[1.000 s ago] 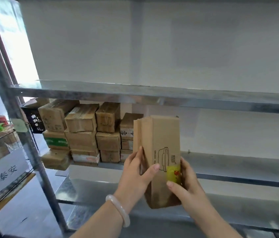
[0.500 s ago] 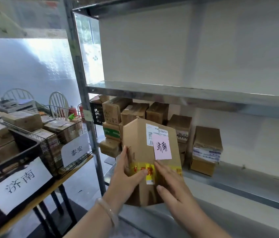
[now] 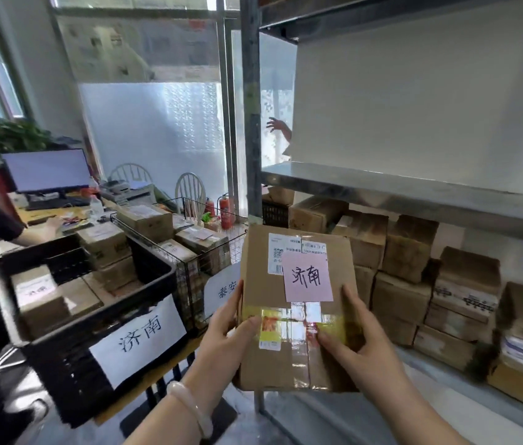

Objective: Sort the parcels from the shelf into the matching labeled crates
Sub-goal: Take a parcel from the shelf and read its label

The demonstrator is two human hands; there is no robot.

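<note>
While the parcel (image 3: 295, 316) is held upright in the air just before the left post of the shelf (image 3: 430, 367), its face is turned toward the camera so that the pink note (image 3: 307, 277) can be read: 济南. The parcel's left edge is grasped by the left hand (image 3: 228, 335), with the thumb laid over the yellow tape on the front. The lower right edge is gripped by the right hand (image 3: 359, 345), thumb likewise on the front. No surface carries the parcel; it is borne by both hands alone.

The step in hand is judged to be the reading of the destination and the choice of crate. The same two characters are written on the white sheet (image 3: 139, 340) fixed to the front wall of the black crate (image 3: 70, 377), which stands to the left at the near end of the wooden table (image 3: 131, 396) and holds several boxes. The wire crate (image 3: 189, 268) just behind it is marked 泰安 and is to be passed over.

For the next move the parcel must be carried leftward, lifted over the black crate's rim and set down on the boxes inside. Many stacked parcels (image 3: 401, 297) are seen along the left end of the lower shelf board, so the sorting is judged far from finished.
</note>
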